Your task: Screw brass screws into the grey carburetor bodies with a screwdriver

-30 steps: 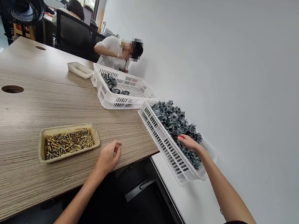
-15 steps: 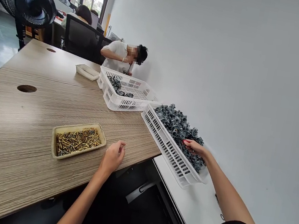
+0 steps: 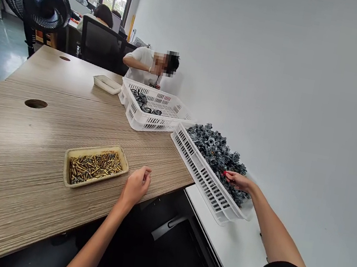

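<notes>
Fingers (image 3: 231,175) of the right hand (image 3: 240,182) pinch a small red object (image 3: 225,173) by the grey parts (image 3: 209,144); left hand (image 3: 136,185), curled, inside hidden, is right of the near tray (image 3: 83,152).

A brown wood-grain table (image 3: 67,95), its top pierced by two round holes (image 3: 36,104), bears a cream rectangular tray (image 3: 83,152). Farther back stand a shallow off-white rectangular tray (image 3: 103,87) and, just beside it, a slotted white plastic basket (image 3: 149,123).

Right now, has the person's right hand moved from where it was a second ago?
Yes, slightly: the right hand has shifted toward the near end of the heaped white basket.
</notes>
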Motion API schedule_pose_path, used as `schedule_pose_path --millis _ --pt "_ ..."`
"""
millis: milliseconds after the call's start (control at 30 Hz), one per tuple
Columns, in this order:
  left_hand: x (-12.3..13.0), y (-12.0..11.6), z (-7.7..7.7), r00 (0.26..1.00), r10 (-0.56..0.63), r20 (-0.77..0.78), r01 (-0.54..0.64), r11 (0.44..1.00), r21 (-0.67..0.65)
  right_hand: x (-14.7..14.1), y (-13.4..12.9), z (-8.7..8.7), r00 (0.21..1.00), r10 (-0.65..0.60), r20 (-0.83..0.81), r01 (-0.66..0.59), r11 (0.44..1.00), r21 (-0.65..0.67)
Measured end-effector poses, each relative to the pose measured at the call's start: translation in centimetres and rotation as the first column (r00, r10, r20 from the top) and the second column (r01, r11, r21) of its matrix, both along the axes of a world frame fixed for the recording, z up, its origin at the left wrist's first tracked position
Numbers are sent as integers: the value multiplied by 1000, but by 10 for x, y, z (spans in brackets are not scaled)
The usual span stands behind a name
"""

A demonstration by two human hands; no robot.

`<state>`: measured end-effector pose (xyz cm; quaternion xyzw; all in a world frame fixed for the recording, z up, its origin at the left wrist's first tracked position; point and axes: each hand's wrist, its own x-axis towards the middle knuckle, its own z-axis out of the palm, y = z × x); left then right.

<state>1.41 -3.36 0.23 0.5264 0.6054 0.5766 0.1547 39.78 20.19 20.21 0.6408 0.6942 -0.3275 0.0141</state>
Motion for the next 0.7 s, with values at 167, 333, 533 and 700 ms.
schedule_pose_path --millis 167,333,533,700 --pt "0 0 0 1000 -7 -17 6 1000 -20 1 1 -2 997 27 74 -30 999 30" --pt "0 1 -1 999 0 -47 -1 999 -33 -19 2 2 956 30 291 -72 988 134" --pt "0 2 -2 999 7 -49 -9 999 -37 -59 2 -2 841 -34 540 -138 952 275" --pt "0 2 -1 999 9 -40 -11 999 -38 -79 -3 -6 781 -76 620 -168 931 325"
